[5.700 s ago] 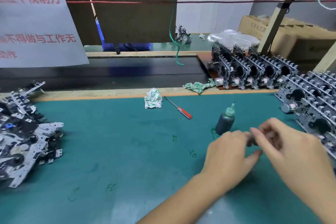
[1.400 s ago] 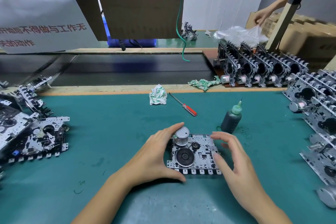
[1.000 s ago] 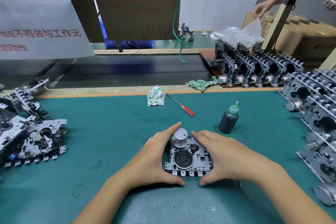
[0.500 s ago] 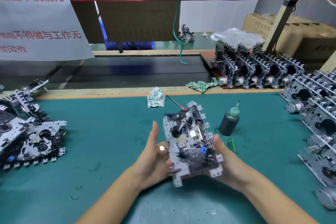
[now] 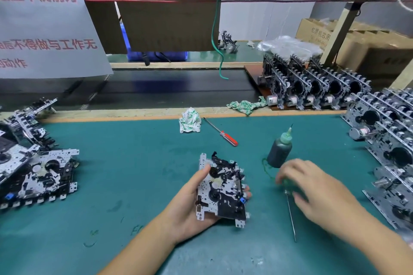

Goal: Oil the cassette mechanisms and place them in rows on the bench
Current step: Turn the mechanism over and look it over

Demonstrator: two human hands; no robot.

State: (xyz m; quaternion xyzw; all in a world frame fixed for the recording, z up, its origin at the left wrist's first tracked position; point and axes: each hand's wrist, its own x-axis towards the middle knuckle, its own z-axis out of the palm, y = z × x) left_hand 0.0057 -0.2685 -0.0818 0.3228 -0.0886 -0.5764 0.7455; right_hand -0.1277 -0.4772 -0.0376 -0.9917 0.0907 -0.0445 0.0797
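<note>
Since half a second ago we've let go with the right hand: both hands had the cassette mechanism up off the mat, now only the left hand has it, thumb across the near-left edge, fingertips showing past the far side, gear face up and tilted toward us. It sits in front of the oil bottle, toward us and a bit left, held clear of the green mat. Right hand is blurred, moving just in front of the bottle, over the thin needle tool lying on the mat; something green smears under the fingers, maybe the tool's handle. Fingers look loosely curled, but we can't tell whether they've closed on it. Step in hand, our read: unit picked and flipped, fetching the applicator; oiling not started on this one. Next move needs a firm pinch on the tool's handle end, tip to the bottle or straight to the pivots, and the left hand keeping the plate steady. Red screwdriver and crumpled rag lie behind the bottle to its left. Un-oiled pile is far left of the bottle; finished rows stand to its right, so that's where this one goes once it's oiled.
</note>
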